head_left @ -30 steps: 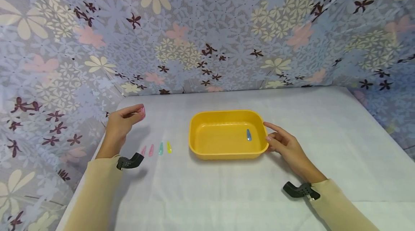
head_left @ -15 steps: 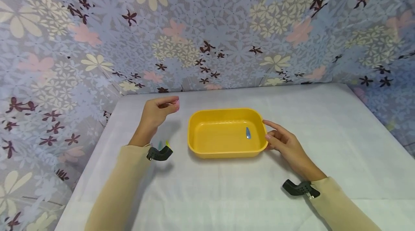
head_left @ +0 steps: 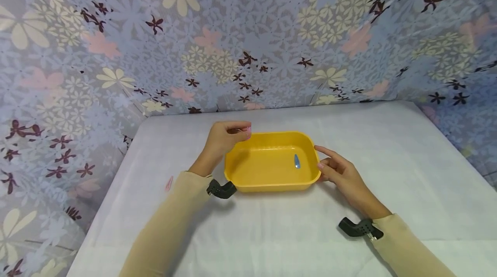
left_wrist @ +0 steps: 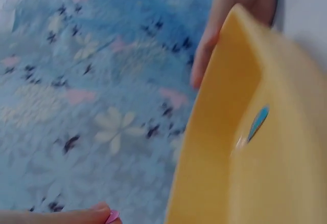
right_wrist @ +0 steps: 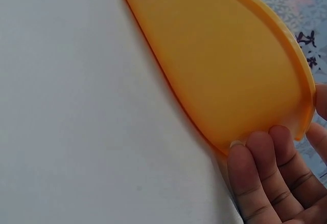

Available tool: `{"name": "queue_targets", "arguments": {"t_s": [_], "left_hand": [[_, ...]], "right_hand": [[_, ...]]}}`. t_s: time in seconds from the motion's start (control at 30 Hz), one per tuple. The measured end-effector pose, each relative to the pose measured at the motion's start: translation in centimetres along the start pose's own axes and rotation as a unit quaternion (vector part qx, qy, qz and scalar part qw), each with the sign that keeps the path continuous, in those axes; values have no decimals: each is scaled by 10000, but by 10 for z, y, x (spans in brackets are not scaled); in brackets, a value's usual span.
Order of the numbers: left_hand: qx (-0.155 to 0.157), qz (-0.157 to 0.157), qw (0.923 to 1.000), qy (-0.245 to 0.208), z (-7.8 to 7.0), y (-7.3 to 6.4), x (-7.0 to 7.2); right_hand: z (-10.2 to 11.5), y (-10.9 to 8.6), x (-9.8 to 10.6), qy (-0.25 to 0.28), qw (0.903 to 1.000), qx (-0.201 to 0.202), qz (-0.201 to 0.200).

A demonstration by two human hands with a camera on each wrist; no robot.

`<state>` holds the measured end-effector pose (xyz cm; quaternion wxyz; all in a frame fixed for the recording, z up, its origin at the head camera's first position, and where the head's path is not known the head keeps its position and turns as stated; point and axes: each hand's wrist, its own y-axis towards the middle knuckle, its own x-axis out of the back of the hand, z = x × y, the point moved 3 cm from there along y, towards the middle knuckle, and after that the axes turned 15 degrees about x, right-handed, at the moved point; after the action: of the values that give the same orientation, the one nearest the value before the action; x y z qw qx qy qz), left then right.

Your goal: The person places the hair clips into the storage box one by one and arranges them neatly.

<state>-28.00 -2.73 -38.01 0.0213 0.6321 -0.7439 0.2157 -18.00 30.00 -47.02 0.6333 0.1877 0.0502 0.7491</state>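
My left hand (head_left: 224, 141) pinches a pink hair clip (head_left: 249, 132) between thumb and forefinger, above the left back rim of the yellow tray (head_left: 268, 186). In the left wrist view only the fingertips and the edge of the pink clip (left_wrist: 113, 216) show. Inside the tray, toward its right end, lies a blue snap hair clip (head_left: 297, 161). At that end my right hand (head_left: 341, 171) holds the tray, thumb at the rim and several fingers (right_wrist: 263, 157) against its outer wall.
Another pink hair clip (head_left: 168, 183) lies on the white tablecloth (head_left: 279, 234), left of my left forearm. A flowered cloth (head_left: 268, 44) hangs behind and to the left of the table. Black wrist cameras sit on both sleeves.
My left hand has carried the pink clip rightward from the table's left side to over the tray. Its arm now hides the other clips there. The right hand has stayed at the tray.
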Motion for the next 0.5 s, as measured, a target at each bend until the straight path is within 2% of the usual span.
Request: {"name": "queue_targets", "arguments": {"t_s": [0.17,0.27,0.4,0.5], "left_hand": [[-250,364,9984,346,1,-1,-41],[-330,482,9936,963,7,-2,-62],[-342,448,9854,1608,12,-1,-81],[-101,451,9831,1769,10,3,-91]], "right_hand": [[-1,-1,2,24,10000,87,-33],[-1,0,1,43,10000,74,-2],[-1,1,-1,67,9999,83,-4],[-1,1,0,51,10000,80,-19]]}}
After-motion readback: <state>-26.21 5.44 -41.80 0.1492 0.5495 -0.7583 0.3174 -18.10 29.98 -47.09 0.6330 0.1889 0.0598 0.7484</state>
